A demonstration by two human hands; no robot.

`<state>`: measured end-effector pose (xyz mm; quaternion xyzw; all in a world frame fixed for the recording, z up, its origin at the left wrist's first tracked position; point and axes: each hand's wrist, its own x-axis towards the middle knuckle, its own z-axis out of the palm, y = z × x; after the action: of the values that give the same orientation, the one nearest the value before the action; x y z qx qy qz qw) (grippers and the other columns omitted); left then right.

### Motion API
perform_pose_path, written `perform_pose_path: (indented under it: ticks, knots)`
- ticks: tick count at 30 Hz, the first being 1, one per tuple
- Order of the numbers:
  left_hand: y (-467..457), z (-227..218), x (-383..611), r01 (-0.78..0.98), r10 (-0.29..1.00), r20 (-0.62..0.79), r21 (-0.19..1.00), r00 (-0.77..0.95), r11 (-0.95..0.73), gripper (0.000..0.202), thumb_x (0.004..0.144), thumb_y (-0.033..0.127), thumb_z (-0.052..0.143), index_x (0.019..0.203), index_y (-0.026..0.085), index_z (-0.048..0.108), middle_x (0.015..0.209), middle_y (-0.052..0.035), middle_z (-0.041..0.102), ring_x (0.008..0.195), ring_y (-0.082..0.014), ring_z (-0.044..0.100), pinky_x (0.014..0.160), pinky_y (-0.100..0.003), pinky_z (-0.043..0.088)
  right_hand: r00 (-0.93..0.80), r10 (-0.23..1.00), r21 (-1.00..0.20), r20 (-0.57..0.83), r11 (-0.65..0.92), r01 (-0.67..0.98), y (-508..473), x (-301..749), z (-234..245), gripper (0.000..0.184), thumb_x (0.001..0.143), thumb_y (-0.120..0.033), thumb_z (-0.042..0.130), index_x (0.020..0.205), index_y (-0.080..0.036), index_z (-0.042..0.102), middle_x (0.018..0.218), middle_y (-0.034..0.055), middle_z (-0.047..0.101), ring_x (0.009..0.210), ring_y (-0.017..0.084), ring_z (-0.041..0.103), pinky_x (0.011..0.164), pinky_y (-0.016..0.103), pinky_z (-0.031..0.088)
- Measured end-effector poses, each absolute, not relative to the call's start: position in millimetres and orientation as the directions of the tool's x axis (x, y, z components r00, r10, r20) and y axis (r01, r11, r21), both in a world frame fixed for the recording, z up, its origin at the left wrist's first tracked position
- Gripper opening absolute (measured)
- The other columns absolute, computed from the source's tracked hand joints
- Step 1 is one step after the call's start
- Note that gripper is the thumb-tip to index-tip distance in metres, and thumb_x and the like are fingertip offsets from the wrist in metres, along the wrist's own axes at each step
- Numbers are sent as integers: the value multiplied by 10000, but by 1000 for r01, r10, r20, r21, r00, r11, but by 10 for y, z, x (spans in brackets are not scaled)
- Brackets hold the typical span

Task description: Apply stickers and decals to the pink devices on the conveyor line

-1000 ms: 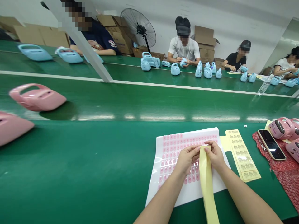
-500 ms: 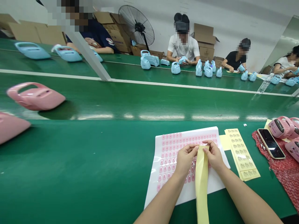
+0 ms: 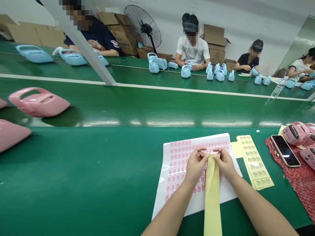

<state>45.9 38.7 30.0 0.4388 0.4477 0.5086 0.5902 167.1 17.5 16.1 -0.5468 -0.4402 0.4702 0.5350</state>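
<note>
A long yellow paper strip (image 3: 213,196) runs from between my hands down to the lower edge of the view. My left hand (image 3: 195,165) pinches its top end from the left, and my right hand (image 3: 225,164) pinches it from the right. Both hands hover over a white sheet (image 3: 172,196) covered with rows of small pink stickers (image 3: 179,154), which lies on the green table (image 3: 98,177).
Yellow sticker sheets (image 3: 256,164) lie right of the white sheet. A phone (image 3: 285,150) rests on a red cloth (image 3: 301,183) beside pink toy shells (image 3: 295,132). More pink shells (image 3: 39,101) sit at the left. Other people handle blue shells (image 3: 185,71) across the belt.
The strip's lower part has swung slightly left and now hangs straighter. My hands stay at its top end, fingers shifted a little.
</note>
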Motion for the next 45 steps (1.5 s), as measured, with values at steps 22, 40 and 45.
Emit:
perform_pose_path:
  ticks: [22,40,45]
  knots:
    - [366,257,479,-91,962,-49,993,267,76,277,690,273,535,957,209,505,547,84,421,461,-88,405,466,-215,315,185,982,-999,-30,-26,-21,185,1711,153,236,654,-307,570,865,-212,526,599,-50,432,530,128,452,526,267,403]
    - [308,274,456,37,904,-64,998,422,53,443,759,308,483,1180,202,398,467,113,349,373,-90,360,396,-202,277,226,972,-997,-59,-44,-71,172,1691,163,242,656,-311,561,870,-210,506,582,-60,400,511,118,419,486,251,365]
    - [300,317,464,19,885,-68,998,461,67,455,738,295,508,1167,203,390,517,110,343,400,-84,386,403,-200,322,266,963,-996,-49,-26,-87,173,1691,168,245,648,-314,564,860,-209,501,603,-51,425,535,122,436,511,257,369]
